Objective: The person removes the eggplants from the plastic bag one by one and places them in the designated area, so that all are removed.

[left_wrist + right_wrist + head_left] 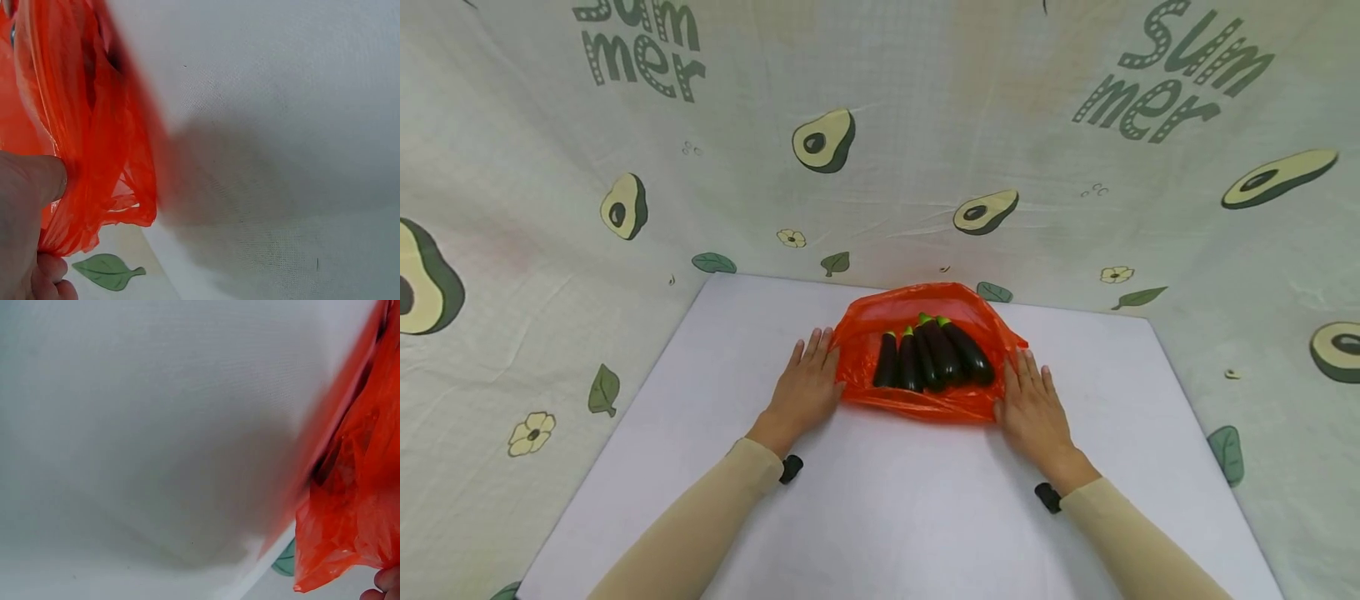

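Several dark purple eggplants (943,354) with green stem ends lie side by side in an orange-red plastic bag (917,406), whose mouth stands wide. My left hand (805,387) rests against the bag's left side with its fingers straight. On the opposite side, my right hand (1036,412) touches the bag's right edge, fingers extended too. The left wrist view shows the left thumb (47,178) lying against the crumpled bag film (94,125). Only some fingertips (389,579) of the right hand appear below the bag in the right wrist view.
Under the bag is a white table (917,517), its far edge just behind the bag. A pale cloth (895,67) printed with avocados, leaves and lettering hangs behind and at both sides. Dark wrist cameras (791,468) sit at both sleeves' cuffs.
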Available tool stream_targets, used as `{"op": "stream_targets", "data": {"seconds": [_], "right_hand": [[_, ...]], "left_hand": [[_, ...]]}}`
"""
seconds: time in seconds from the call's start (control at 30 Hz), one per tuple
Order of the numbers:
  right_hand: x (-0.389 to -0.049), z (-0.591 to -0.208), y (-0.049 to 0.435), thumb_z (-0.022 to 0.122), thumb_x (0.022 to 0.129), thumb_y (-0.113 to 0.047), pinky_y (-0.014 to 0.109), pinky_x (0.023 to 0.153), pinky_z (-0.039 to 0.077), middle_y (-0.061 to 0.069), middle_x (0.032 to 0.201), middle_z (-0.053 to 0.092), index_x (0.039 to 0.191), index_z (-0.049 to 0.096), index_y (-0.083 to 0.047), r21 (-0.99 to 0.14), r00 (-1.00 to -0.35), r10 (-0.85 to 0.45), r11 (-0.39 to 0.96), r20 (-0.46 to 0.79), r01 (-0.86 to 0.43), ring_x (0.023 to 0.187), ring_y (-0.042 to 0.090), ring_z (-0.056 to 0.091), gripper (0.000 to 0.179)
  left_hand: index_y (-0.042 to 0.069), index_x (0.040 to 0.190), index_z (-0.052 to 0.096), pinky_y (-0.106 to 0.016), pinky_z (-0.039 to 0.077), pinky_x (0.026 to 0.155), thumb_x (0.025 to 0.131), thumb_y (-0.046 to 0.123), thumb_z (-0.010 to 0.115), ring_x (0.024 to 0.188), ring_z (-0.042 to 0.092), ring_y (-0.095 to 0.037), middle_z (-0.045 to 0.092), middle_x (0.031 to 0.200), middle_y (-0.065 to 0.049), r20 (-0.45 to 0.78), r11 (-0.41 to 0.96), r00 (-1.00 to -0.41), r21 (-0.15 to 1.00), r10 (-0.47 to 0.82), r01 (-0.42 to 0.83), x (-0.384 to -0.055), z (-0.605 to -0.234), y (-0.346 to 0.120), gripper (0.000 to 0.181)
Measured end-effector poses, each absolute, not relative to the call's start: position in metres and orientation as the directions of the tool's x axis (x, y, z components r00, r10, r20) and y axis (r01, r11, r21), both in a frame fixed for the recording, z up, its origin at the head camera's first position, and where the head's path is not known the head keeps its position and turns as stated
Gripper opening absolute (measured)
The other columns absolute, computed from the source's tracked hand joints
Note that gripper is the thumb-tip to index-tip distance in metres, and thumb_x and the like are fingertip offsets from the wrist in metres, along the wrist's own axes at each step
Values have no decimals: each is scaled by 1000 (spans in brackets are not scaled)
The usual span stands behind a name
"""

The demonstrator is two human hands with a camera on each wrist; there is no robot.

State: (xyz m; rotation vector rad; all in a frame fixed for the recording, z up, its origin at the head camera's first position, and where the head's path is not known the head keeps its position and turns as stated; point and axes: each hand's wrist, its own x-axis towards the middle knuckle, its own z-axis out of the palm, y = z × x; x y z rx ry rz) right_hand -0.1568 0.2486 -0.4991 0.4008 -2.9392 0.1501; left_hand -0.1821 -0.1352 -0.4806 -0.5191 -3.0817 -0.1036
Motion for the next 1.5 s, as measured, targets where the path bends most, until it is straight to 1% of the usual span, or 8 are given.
{"op": "stream_targets", "data": {"seconds": [0.37, 0.53, 0.73, 0.97, 1.2, 1.3, 1.37, 1.5], "right_hand": [[-153, -501, 242, 70, 97, -26, 67, 127, 20, 33, 167, 28, 158, 35, 11, -23, -948, -283, 957, 147, -289, 158, 49, 23, 79], [-152, -503, 239, 70, 97, -26, 66, 126, 22, 33, 166, 30, 157, 37, 11, -14, -944, -295, 954, 148, -301, 158, 48, 25, 78], [-150, -505, 241, 71, 96, -26, 67, 126, 22, 32, 167, 29, 157, 36, 10, -18, -941, -300, 952, 155, -306, 158, 47, 23, 80], [-146, -507, 245, 74, 95, -26, 68, 125, 23, 33, 166, 31, 157, 36, 11, -15, -940, -294, 953, 174, -301, 158, 48, 25, 81], [-145, -511, 248, 75, 94, -26, 68, 125, 24, 33, 165, 33, 157, 36, 11, 2, -934, -299, 953, 195, -304, 156, 49, 28, 83], [-145, -510, 248, 76, 94, -26, 68, 125, 23, 33, 165, 33, 157, 36, 11, 4, -934, -298, 953, 198, -303, 156, 49, 27, 83], [-145, -510, 248, 76, 94, -26, 68, 125, 23, 34, 165, 33, 157, 36, 11, 1, -933, -297, 953, 203, -303, 157, 49, 27, 83], [-145, -509, 246, 77, 93, -25, 68, 125, 23, 33, 165, 32, 156, 36, 12, -12, -932, -294, 953, 214, -303, 157, 49, 26, 83]], "left_hand": [[0, 160, 39, -57, 15, 131, 99, 31, 71, 163, 15, -39, 24, 173, -20, 8, 941, -944, 80, 329, 329, -176, -488, -132, 76], [0, 159, 41, -59, 20, 130, 97, 29, 75, 161, 20, -41, 29, 171, -22, 29, 940, -942, 57, 335, 336, -174, -493, -130, 76], [0, 161, 38, -58, 19, 130, 98, 36, 74, 162, 19, -40, 25, 173, -21, 17, 949, -952, 73, 306, 307, -172, -491, -128, 80], [18, 168, 30, -62, 15, 130, 103, 44, 66, 163, 12, -42, 18, 175, -21, 14, 943, -953, 141, 304, 303, -168, -483, -126, 79], [23, 166, 36, -64, 27, 125, 101, 40, 70, 160, 20, -48, 24, 172, -24, 112, 942, -953, 160, 280, 296, -162, -453, -115, 75], [21, 164, 41, -61, 38, 120, 100, 32, 73, 157, 30, -46, 30, 170, -23, 179, 915, -946, 257, 270, 310, -164, -435, -108, 72], [20, 162, 44, -59, 43, 117, 100, 28, 75, 153, 37, -44, 36, 167, -21, 195, 867, -944, 380, 267, 323, -169, -425, -102, 70], [30, 161, 45, -57, 47, 114, 100, 26, 75, 147, 48, -37, 47, 162, -12, 89, 690, -963, 681, 253, 244, -182, -413, -91, 69]]}}
